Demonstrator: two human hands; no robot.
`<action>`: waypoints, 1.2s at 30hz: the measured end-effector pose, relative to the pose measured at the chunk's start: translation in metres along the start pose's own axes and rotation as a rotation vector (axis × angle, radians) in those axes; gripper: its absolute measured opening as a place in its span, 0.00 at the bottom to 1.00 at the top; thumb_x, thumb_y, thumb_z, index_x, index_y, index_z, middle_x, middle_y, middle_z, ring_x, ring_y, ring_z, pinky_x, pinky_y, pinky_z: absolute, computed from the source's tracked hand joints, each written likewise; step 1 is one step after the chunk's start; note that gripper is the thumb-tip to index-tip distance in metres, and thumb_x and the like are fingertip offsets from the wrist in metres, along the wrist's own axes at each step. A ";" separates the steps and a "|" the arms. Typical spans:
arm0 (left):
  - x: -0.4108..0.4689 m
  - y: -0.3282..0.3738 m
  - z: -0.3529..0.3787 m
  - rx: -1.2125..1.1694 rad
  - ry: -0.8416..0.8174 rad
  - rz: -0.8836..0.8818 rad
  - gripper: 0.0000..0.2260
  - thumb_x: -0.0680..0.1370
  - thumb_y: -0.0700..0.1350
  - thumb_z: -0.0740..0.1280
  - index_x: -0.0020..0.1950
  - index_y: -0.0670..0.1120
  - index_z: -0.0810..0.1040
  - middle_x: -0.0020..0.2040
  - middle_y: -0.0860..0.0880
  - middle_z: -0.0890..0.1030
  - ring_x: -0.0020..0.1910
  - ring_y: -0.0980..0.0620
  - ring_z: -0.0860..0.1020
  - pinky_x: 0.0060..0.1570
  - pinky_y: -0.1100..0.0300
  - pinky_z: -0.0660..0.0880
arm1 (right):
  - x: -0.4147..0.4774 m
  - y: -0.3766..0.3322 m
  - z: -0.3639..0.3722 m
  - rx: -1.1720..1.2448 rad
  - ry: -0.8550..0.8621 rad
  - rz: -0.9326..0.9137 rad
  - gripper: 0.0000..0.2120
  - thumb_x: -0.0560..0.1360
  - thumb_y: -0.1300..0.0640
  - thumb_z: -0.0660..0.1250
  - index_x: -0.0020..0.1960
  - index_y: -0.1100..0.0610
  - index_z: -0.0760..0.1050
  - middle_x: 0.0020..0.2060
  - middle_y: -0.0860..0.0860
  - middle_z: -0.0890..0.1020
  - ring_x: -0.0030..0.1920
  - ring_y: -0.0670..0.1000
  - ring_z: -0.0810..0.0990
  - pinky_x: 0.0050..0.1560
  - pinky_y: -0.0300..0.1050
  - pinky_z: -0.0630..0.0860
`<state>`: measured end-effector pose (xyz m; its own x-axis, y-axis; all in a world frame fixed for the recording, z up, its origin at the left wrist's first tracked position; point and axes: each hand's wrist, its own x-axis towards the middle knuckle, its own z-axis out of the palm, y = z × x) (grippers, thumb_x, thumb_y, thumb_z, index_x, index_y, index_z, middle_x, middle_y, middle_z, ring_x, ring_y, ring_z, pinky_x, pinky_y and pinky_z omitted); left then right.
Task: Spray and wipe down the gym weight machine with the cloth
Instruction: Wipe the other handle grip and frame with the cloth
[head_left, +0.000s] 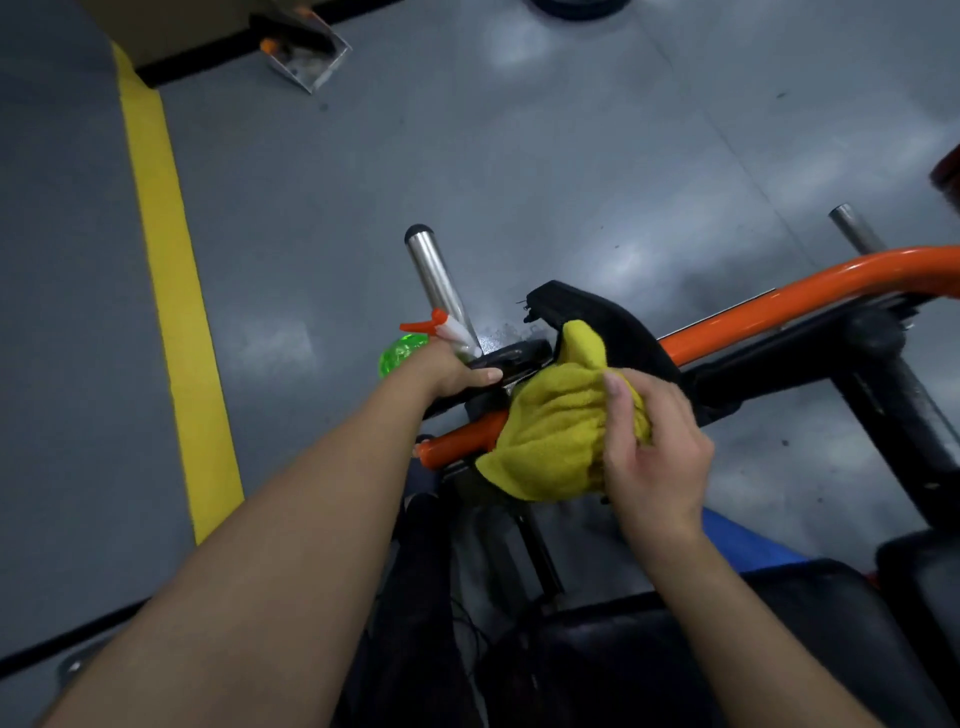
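Two bare hands work on the orange and black gym weight machine (779, 306). The right hand (649, 447) closes its fingers on a crumpled yellow terry cloth (550, 431) and presses it on the orange tube, just under the black pad (602, 322). The left hand (447, 369) grips a green transparent spray bottle with an orange and white trigger head (410, 345); its thumb lies on a black part of the machine. A shiny steel peg (434, 275) stands beside the bottle. A yellow stripe (171, 291) runs along the grey floor (571, 156).
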<state>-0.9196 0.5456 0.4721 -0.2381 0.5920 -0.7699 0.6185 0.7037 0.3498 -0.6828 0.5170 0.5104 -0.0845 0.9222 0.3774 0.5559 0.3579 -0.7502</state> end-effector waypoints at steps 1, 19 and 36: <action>-0.001 -0.002 0.001 -0.033 0.008 0.002 0.37 0.79 0.59 0.70 0.81 0.42 0.62 0.81 0.43 0.63 0.77 0.42 0.65 0.72 0.54 0.64 | -0.005 -0.008 -0.008 0.016 0.007 0.055 0.13 0.82 0.53 0.65 0.52 0.63 0.83 0.44 0.54 0.85 0.44 0.50 0.81 0.50 0.39 0.77; 0.009 -0.012 0.001 -0.120 0.020 0.011 0.42 0.76 0.59 0.74 0.81 0.42 0.60 0.81 0.44 0.63 0.78 0.44 0.64 0.72 0.54 0.64 | -0.006 0.018 -0.015 -0.388 -0.398 -0.399 0.32 0.75 0.35 0.69 0.63 0.62 0.81 0.68 0.62 0.77 0.75 0.63 0.70 0.78 0.69 0.52; 0.013 -0.012 -0.005 -0.073 -0.029 0.013 0.45 0.72 0.63 0.76 0.80 0.42 0.63 0.79 0.43 0.66 0.77 0.43 0.66 0.75 0.47 0.65 | 0.005 -0.035 0.051 -0.661 -0.972 -0.831 0.14 0.67 0.51 0.74 0.50 0.54 0.79 0.44 0.56 0.80 0.43 0.59 0.79 0.41 0.49 0.72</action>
<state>-0.9341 0.5467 0.4610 -0.2080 0.5905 -0.7797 0.5650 0.7233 0.3970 -0.7445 0.5167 0.5113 -0.9388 0.3135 -0.1427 0.3187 0.9477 -0.0146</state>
